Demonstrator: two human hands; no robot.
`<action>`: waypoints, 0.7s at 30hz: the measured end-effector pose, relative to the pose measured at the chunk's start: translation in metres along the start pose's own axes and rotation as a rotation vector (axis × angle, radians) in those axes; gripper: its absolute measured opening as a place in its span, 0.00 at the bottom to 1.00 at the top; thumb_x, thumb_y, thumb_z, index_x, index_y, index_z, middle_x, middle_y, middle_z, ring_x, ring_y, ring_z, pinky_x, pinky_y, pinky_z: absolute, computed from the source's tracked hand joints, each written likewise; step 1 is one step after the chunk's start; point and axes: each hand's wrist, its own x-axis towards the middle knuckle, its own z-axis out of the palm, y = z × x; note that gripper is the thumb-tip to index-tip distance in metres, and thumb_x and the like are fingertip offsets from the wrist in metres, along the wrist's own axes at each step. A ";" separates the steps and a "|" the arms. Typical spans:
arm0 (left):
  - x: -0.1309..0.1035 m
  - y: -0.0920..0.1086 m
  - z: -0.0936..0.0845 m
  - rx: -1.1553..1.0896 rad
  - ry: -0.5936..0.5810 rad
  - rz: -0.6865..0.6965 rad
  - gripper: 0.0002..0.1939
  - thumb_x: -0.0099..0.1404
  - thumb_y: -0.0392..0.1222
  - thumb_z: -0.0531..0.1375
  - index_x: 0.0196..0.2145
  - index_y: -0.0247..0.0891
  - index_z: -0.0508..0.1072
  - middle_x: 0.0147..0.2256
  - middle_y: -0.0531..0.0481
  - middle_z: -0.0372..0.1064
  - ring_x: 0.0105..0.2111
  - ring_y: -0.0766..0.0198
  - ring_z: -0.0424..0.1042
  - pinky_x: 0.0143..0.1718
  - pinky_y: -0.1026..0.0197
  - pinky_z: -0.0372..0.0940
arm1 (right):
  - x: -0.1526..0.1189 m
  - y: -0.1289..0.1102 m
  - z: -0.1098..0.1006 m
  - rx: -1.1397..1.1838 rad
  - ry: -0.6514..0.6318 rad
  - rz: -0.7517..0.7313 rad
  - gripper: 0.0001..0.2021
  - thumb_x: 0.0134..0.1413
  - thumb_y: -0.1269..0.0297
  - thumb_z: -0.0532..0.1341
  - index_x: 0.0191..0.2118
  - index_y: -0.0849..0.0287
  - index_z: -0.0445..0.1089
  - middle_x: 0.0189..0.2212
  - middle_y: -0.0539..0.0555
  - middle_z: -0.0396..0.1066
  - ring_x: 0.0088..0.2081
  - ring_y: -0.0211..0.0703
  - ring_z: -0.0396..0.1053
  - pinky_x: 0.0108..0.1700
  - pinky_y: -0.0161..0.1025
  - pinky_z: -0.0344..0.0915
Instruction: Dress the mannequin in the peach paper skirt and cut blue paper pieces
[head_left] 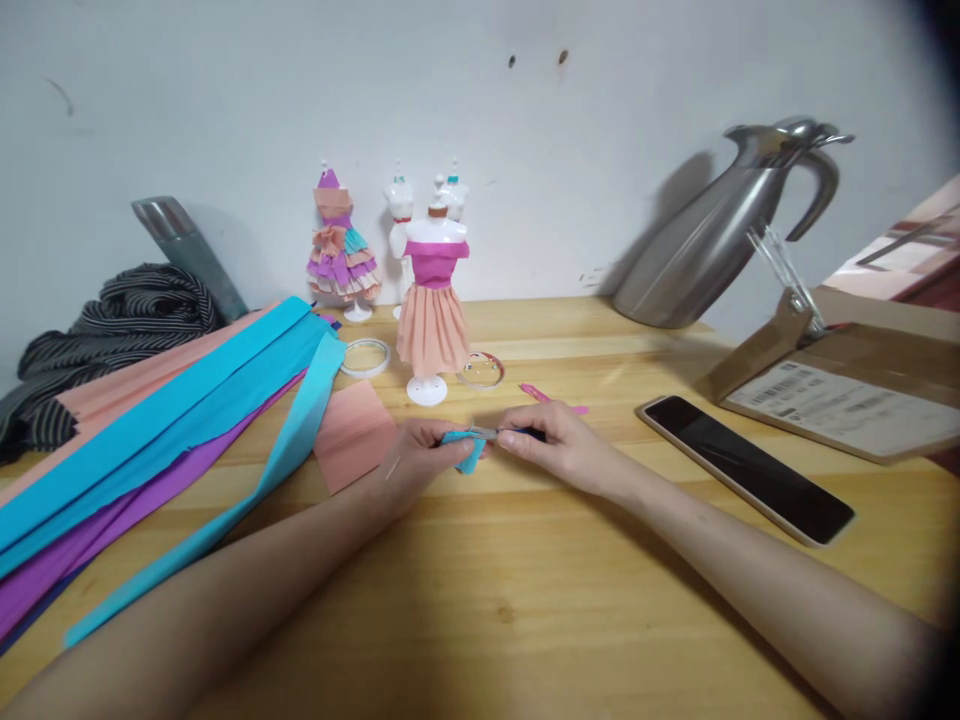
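Between the thumb and fingers of my left hand (422,455) is a small piece of blue crepe paper (469,460). My right hand (559,445) is closed on small scissors (486,433), whose metal blades meet the paper's upper edge. Just behind my hands stands a white mini mannequin (435,300) in a magenta top and a pleated peach skirt. A square of peach paper (354,432) lies left of my left hand. A pink pen-like tool (534,392) lies behind my right hand.
Long crepe strips (187,400) cover the left side, beside a striped cloth (127,310) and a bottle (187,250). More mannequins (343,240) and tape rings (365,357) stand behind. At right are a phone (750,465), a steel jug (697,240) and a cardboard box (847,375).
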 end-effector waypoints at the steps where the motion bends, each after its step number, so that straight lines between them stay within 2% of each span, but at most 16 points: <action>1: 0.000 0.000 0.000 0.008 -0.004 -0.002 0.16 0.50 0.52 0.66 0.26 0.34 0.80 0.26 0.48 0.75 0.30 0.63 0.70 0.35 0.63 0.62 | 0.000 0.000 0.000 -0.005 -0.001 -0.006 0.24 0.58 0.46 0.52 0.26 0.62 0.71 0.18 0.45 0.53 0.22 0.32 0.49 0.26 0.34 0.45; 9: 0.001 -0.003 -0.002 0.023 -0.061 -0.029 0.17 0.50 0.53 0.66 0.26 0.34 0.79 0.25 0.49 0.73 0.27 0.65 0.68 0.34 0.62 0.61 | -0.001 -0.001 0.005 -0.049 0.013 -0.053 0.22 0.59 0.49 0.53 0.26 0.62 0.70 0.19 0.48 0.61 0.22 0.34 0.54 0.27 0.34 0.48; 21: 0.001 -0.003 -0.005 -0.022 -0.097 -0.027 0.16 0.51 0.51 0.66 0.27 0.34 0.79 0.24 0.50 0.72 0.26 0.67 0.66 0.32 0.64 0.60 | -0.001 0.001 0.011 0.006 0.028 -0.071 0.23 0.60 0.47 0.52 0.27 0.62 0.70 0.21 0.50 0.67 0.24 0.36 0.60 0.28 0.34 0.53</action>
